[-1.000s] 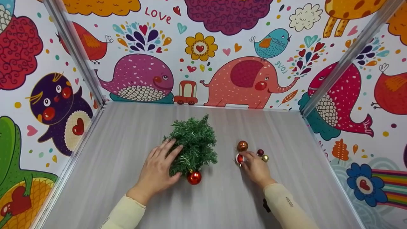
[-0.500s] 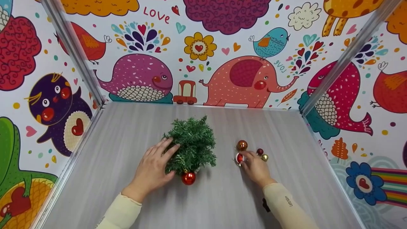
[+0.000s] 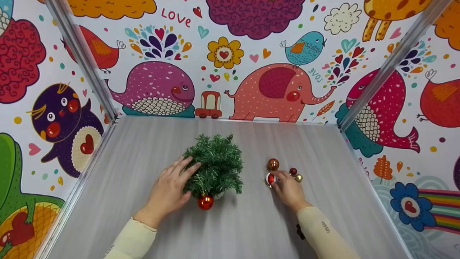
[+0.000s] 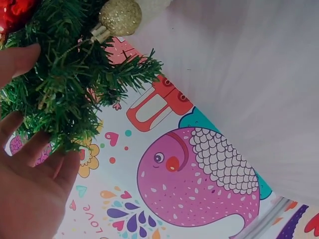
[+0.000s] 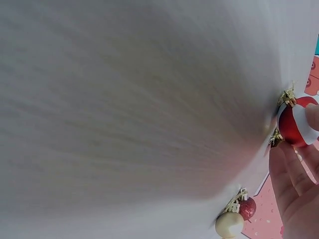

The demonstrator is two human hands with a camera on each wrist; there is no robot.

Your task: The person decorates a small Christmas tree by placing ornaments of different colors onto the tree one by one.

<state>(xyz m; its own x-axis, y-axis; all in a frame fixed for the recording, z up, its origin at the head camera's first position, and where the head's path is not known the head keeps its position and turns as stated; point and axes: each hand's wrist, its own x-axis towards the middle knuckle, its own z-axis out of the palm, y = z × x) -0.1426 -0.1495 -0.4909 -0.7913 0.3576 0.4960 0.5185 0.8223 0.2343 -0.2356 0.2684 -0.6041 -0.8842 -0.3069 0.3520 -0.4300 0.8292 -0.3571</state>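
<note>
A small green artificial Christmas tree (image 3: 215,165) stands at the middle of the table, with a shiny red bauble (image 3: 205,202) on its near side. In the left wrist view, a glittery gold bauble (image 4: 119,17) also hangs from it. My left hand (image 3: 167,189) touches the tree's left side, fingers spread and thumb apart among the branches. To the right, my right hand (image 3: 289,190) pinches a red-and-white bauble (image 5: 293,124) between thumb and fingers, low over the table. Just beyond it lies a shiny orange bauble (image 3: 272,164).
A small dark red bauble (image 3: 293,171) and a small gold bauble (image 3: 299,178) lie right of my right hand. Printed cartoon walls with metal corner posts (image 3: 395,64) enclose the grey table (image 3: 143,140). A small black object (image 3: 300,232) shows beside the right sleeve.
The tree has turned, carrying its red bauble leftward along the near side. My left hand has shifted slightly left and toward me. My right hand keeps its pinch in nearly the same place.
</note>
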